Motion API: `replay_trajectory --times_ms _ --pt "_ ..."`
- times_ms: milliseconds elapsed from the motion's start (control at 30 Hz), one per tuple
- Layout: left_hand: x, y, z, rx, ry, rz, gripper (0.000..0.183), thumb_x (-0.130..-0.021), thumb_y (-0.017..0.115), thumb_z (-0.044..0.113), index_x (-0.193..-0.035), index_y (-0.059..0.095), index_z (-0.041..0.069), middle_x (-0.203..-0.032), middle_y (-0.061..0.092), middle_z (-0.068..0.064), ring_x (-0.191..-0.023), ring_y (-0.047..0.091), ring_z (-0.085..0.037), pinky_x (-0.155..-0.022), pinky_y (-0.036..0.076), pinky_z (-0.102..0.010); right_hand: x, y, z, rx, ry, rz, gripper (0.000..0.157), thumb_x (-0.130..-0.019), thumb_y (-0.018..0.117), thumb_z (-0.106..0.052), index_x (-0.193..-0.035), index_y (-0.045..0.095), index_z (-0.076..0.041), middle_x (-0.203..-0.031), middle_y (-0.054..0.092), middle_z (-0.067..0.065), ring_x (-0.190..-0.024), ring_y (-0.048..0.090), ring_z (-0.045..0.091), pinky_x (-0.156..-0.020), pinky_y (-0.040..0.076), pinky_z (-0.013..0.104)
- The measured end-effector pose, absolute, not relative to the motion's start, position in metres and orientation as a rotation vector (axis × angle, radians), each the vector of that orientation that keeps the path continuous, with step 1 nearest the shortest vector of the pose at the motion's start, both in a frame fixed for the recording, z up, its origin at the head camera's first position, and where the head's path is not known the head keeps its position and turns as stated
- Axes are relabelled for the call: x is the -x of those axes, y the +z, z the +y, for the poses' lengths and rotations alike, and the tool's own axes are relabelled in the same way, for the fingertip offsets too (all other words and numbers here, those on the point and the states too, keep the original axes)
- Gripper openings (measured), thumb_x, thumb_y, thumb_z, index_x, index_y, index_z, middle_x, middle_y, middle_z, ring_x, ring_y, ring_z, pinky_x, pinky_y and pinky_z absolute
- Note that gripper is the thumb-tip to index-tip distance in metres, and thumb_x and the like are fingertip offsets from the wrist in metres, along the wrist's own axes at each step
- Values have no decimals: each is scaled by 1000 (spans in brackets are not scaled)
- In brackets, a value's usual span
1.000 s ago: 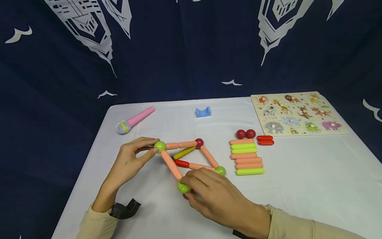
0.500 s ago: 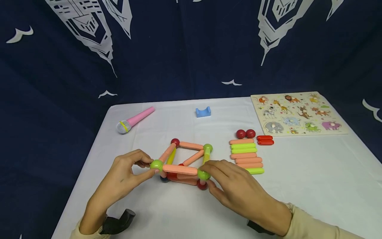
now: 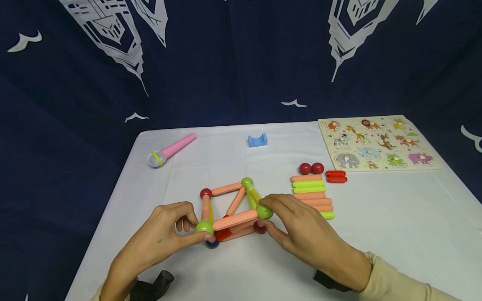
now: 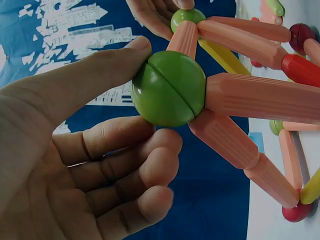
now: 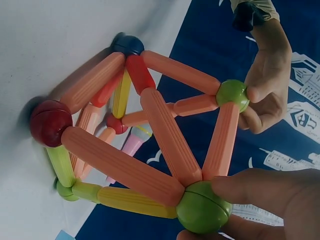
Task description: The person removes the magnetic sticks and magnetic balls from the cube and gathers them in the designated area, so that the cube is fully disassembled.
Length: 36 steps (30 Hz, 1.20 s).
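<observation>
We have a frame of ribbed peach, yellow, lime and red plastic rods and glossy balls [image 3: 235, 220] near the middle of the white-covered counter [image 3: 391, 234]. Our left hand [image 3: 162, 236] pinches its near-left glossy green ball [image 3: 204, 227] between thumb and forefinger, the other fingers loosely bent; our right hand [image 3: 306, 234] grips the right-hand glossy green ball [image 3: 265, 211] at the other end of the same rod.

We judge the joints to be the weak point. Should our hands draw apart or twist unevenly, the rod between them could pop off its ball. The strut where a short red plastic piece [image 5: 141, 73] meets a peach rod end to end might buckle if we press down. We cannot tell whether the dark blue ball [image 5: 129, 45] and dark red ball [image 5: 51, 123] below bear firmly on the counter; if not, letting go could tip the frame. Swinging our right hand outward might scatter the loose row of peach and lime rods [image 3: 308, 189] just beside it.
</observation>
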<state>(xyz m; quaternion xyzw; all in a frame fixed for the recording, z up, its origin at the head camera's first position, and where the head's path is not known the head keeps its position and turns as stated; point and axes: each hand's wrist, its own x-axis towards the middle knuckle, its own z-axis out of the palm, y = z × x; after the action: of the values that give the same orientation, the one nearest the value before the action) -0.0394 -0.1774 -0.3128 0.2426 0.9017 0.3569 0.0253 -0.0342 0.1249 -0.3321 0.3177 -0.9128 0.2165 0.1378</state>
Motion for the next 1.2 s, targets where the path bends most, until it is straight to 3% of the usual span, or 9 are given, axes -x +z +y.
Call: replay_trajectory --times_ms 267,433,567,700,933,1200 --pt "38 -313 -176 -734 1037 2846 27 -76 86 32 -84 61 25 -75 54 12 -69 51 -6 -61 46 -23 39 -332 121 -869 599 -2696 46 -83 80 -32 -121 65 -11 -113 66 0 -100 63 12 -82 56 32" --pt "34 -312 -162 -878 929 2958 40 -76 86 35 -109 65 22 -102 57 16 -90 53 -3 -76 51 -26 41 -332 118 -847 619 -2729 45 -84 79 -32 -120 66 -9 -109 66 0 -92 63 9 -77 57 30" --pt "34 -314 -133 -1097 771 2969 59 -81 80 43 -128 62 12 -127 58 6 -113 54 -11 -95 48 -34 42 -332 117 -841 640 -2727 44 -83 80 -30 -119 66 -7 -108 66 1 -88 63 9 -75 57 29" --pt "39 -314 -108 -1168 575 2962 67 -83 79 39 -137 54 7 -138 55 -3 -130 49 -18 -104 43 -39 41 -331 118 -855 666 -2722 45 -83 80 -29 -119 66 -6 -108 66 0 -88 62 7 -76 56 29" --pt "55 -313 -84 -1150 414 2947 60 -84 79 37 -132 58 8 -131 60 -2 -125 54 -18 -106 40 -33 40 -333 120 -826 777 -2719 46 -84 80 -28 -122 65 -7 -107 65 -3 -87 59 5 -76 55 26" --pt "57 -321 -69 -1070 439 3045 35 -78 84 34 -103 71 13 -109 69 3 -94 63 -13 -83 51 -27 40 -335 120 -814 820 -2702 46 -81 83 -22 -120 66 -6 -105 66 -2 -82 57 7 -71 54 24"
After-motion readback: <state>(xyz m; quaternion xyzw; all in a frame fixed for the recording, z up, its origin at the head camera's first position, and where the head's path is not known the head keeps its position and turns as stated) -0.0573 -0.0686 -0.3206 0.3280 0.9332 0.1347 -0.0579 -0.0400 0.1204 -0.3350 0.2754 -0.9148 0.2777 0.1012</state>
